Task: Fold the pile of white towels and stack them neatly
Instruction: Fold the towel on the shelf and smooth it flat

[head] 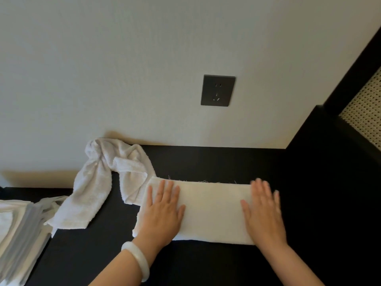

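Note:
A folded white towel (pixel 210 209) lies flat on the black table (pixel 99 250), with loose threads along its far edge. My left hand (pixel 162 211) presses flat on the towel's left end, fingers straight. My right hand (pixel 263 211) presses flat on its right end, slightly blurred. A crumpled white towel (pixel 103 178) lies unfolded to the left, leaning against the wall. At the far left edge sits a stack of folded white towels (pixel 18 230).
A dark wall socket (pixel 218 90) is on the pale wall above the table. A black frame with a woven cane panel (pixel 365 112) rises at the right. A white bangle (pixel 138 259) circles my left wrist.

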